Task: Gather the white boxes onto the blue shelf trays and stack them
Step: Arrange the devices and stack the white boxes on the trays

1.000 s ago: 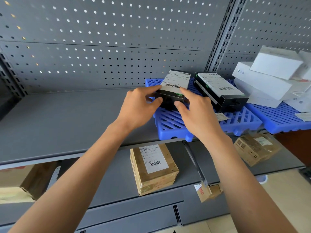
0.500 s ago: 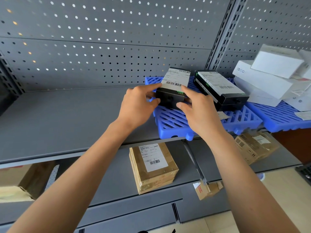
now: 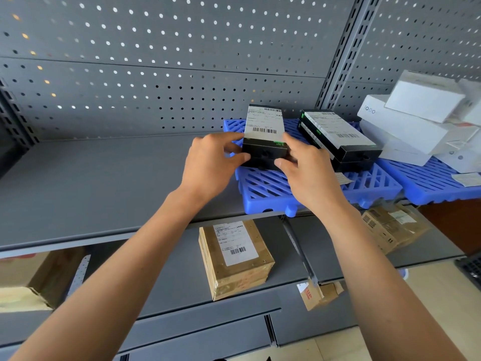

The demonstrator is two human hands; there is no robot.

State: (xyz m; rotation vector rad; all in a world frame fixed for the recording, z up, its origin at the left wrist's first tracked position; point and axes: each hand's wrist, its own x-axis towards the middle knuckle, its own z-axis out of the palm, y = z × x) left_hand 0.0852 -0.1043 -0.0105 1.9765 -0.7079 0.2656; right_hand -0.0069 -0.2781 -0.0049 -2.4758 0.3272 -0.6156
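Both hands hold the near end of a black box with a white label (image 3: 264, 131) on the left blue tray (image 3: 263, 188). My left hand (image 3: 210, 162) pinches its left corner and my right hand (image 3: 305, 170) its right corner. A second black box seems to lie directly under it. To the right on the same tray stands another stack of two black labelled boxes (image 3: 341, 138). Several white boxes (image 3: 413, 121) are piled unevenly on the right blue tray (image 3: 432, 181).
The grey shelf (image 3: 91, 183) stretches left of the trays, backed by a perforated panel. On the lower shelf lie a taped brown parcel (image 3: 234, 259), another brown parcel (image 3: 393, 227) at right and a cardboard box (image 3: 31, 280) at far left. A paper slip (image 3: 466, 178) lies on the right tray.
Both hands have slid the black box a little farther back on the left blue tray, still gripping its near corners. The other boxes have not moved.
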